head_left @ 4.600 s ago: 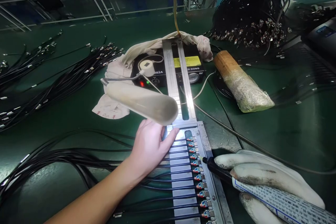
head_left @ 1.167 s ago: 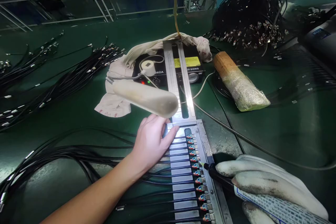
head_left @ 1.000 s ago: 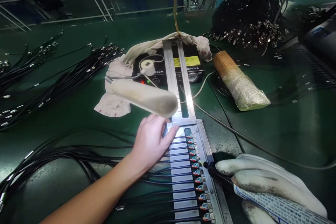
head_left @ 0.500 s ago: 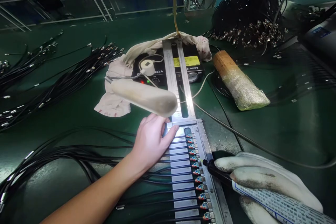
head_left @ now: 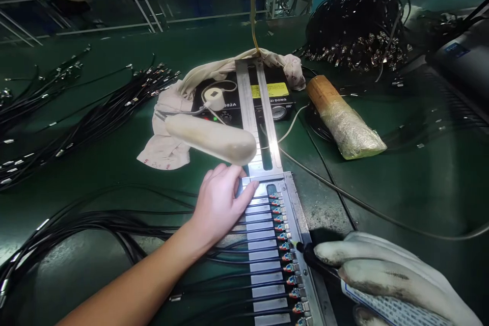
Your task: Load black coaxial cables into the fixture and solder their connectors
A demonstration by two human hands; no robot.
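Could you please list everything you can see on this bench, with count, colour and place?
metal fixture: one, silver, centre foreground, with a slotted rail running away from the camera.
cables in the fixture: a row, too many to count, black with blue-red connector ends, laid across it.
loose cable bundles: several, black, far left.
cable heap: one, black with metal ends, far right.
control box: one, black with a yellow label, behind the rail.
cloth: one, off-white, around the box.
lamp head: one, cream, on a gooseneck above the fixture.
wrapped roll: one, brown and clear film, right of the box.
pen-like tool: one, black tip at a connector.
left hand: bare, resting flat on the cables.
right hand: white glove, gripping the tool.
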